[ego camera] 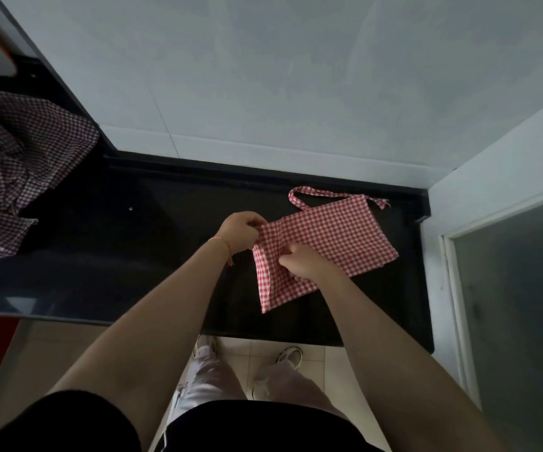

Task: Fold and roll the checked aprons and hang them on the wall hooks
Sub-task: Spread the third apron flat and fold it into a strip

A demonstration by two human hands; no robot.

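A folded red-and-white checked cotton apron (pixel 332 236) lies flat on the glossy black stone surface (pixel 133 256), towards its right end, near the pale tiled wall (pixel 263 76). Its strap loop (pixel 299 194) curls out at the far edge. The left hand (pixel 240 234) pinches the apron's left edge, its grip closed on a raised fold of cloth. The right hand (pixel 299 261) rests on the middle of the apron with its fingers curled into the fabric, its grip closed on the same fold. A crumpled dark purple-and-white checked apron (pixel 19 164) sits heaped on the surface at the far left, well apart from the red one.
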